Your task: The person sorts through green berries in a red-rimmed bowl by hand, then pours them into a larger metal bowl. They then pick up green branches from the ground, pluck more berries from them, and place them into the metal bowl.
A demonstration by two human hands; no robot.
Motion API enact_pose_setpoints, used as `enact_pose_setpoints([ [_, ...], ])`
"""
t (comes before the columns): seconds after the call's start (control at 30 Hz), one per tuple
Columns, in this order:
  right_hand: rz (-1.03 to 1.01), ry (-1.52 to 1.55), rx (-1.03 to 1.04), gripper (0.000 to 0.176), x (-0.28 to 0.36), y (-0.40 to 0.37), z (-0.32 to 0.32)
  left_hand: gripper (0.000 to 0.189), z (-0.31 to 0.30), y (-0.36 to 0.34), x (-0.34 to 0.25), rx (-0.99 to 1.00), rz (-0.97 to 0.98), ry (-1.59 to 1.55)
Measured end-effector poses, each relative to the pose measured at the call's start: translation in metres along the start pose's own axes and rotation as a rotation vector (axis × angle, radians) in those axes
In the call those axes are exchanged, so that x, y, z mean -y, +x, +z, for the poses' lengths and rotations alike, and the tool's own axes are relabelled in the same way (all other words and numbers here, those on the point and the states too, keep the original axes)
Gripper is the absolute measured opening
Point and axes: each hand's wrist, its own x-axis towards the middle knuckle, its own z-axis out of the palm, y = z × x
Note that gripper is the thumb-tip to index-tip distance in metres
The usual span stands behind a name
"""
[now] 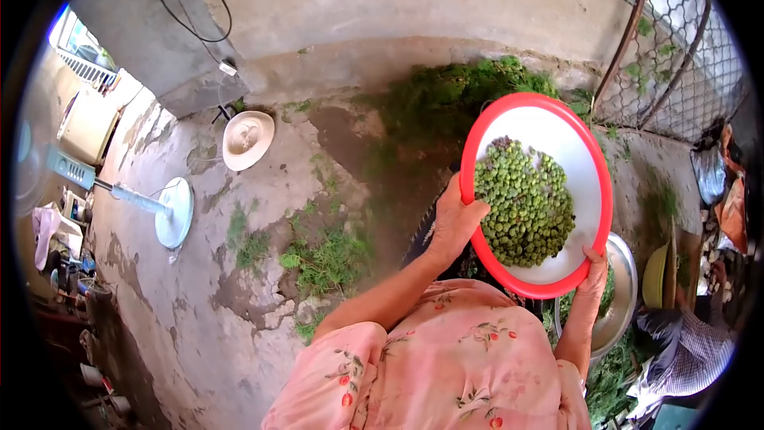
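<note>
A round basin point(543, 103) with a wide red rim and a white inside is held up in front of my body. In it lies a heap of small round green berries point(521, 199), gathered toward the left and lower side, with some darker ones at the edges. My left hand point(458, 219) grips the rim at the left, thumb over the edge. At the lower right, my right hand point(592, 273) is closed on the rim, fingers partly hidden behind it. Below the basin, partly covered by it, is a metal bowl point(625, 302).
Cut green plants point(469, 91) lie along the wall, with more greenery point(326, 263) on the cracked floor. A straw hat point(247, 141) and a standing fan point(173, 213) are to the left. At the right are a person in a checked top point(700, 354), a yellowish basin point(657, 275) and wire mesh point(676, 48).
</note>
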Motion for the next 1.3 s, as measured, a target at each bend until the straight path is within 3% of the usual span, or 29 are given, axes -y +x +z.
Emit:
enact_pose_setpoints([
  [0.1, -0.067, 0.045, 0.010, 0.049, 0.010, -0.004, 0.001, 0.039, 0.005, 0.002, 0.008, 0.004, 0.015, 0.043],
  [0.23, -0.142, 0.109, -0.012, 0.049, 0.016, -0.013, 0.011, 0.038, 0.010, -0.006, -0.013, 0.031, 0.006, -0.177],
  [0.53, -0.148, 0.140, 0.030, 0.047, 0.023, -0.028, 0.030, 0.047, 0.007, -0.014, -0.033, -0.086, 0.045, -0.166],
  [1.0, -0.146, 0.170, 0.042, 0.045, 0.033, -0.044, 0.029, 0.048, 0.016, -0.025, -0.060, -0.060, 0.059, -0.242],
  [1.3, -0.152, 0.051, 0.073, 0.054, 0.041, -0.062, 0.033, 0.046, -0.003, -0.006, -0.047, -0.028, 0.053, -0.235],
])
